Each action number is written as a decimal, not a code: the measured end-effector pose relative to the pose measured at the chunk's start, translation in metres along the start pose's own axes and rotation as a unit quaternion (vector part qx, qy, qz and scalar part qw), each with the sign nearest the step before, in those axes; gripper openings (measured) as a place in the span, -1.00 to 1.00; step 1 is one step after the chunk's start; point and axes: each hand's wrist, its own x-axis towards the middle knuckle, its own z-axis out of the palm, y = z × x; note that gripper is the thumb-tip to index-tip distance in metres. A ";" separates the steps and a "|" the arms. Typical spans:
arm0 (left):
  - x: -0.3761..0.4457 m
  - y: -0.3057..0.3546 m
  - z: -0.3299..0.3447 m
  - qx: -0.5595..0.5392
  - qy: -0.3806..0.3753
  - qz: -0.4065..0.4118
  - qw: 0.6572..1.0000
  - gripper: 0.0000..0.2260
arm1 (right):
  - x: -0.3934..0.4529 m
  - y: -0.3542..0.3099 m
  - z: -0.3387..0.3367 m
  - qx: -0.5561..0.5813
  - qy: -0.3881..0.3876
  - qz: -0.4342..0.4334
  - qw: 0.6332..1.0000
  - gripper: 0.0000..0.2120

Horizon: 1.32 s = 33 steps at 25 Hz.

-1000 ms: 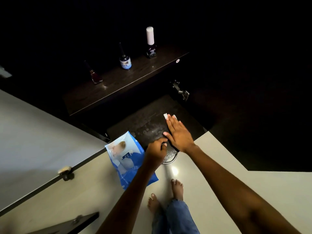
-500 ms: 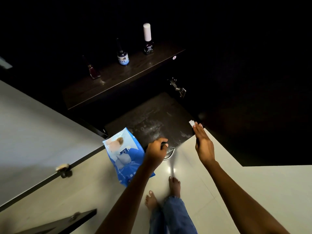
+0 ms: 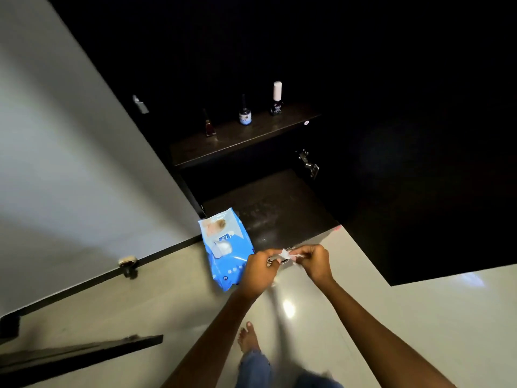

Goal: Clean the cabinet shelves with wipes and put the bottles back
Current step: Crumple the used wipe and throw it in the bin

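Note:
Both hands meet in front of the cabinet's lower shelf (image 3: 275, 204), which is dark and streaked. My left hand (image 3: 258, 271) and my right hand (image 3: 316, 261) each pinch an end of a small crumpled white wipe (image 3: 288, 253). A metallic glint shows just below the wipe; I cannot tell what it is. A blue wipes pack (image 3: 225, 247) lies at the shelf's front left corner, partly on the floor. On the upper shelf (image 3: 237, 142) stand three small bottles: a red one (image 3: 209, 127), a blue-labelled one (image 3: 245, 115) and a white-capped one (image 3: 277, 99).
The white cabinet door (image 3: 84, 163) stands open on the left, with a knob (image 3: 127, 263) near its lower edge. A metal hinge (image 3: 309, 163) sits on the dark right wall. My bare foot (image 3: 247, 336) is on the glossy pale floor below the hands.
My right hand swept the wipe rightward across the lower shelf, then pulled back off it. Both hands have now come together on the wipe. The view has tilted up and back.

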 end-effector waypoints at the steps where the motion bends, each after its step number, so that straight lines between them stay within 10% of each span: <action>1: -0.013 0.008 -0.003 -0.001 0.002 -0.005 1.000 -0.71 | -0.011 -0.011 -0.008 0.060 -0.003 0.037 0.997 -0.89; 11: -0.174 0.104 0.082 -0.085 0.150 0.066 0.983 -0.80 | -0.177 -0.043 -0.142 0.433 -0.211 0.181 0.858 -0.59; 19: -0.263 0.201 0.194 -0.205 0.112 0.067 0.970 -0.82 | -0.264 0.002 -0.286 0.162 -0.072 0.034 0.984 -0.83; 33: -0.159 0.331 0.250 -0.299 -0.012 -0.091 0.950 -0.87 | -0.159 -0.001 -0.422 -0.158 0.011 -0.172 0.972 -0.89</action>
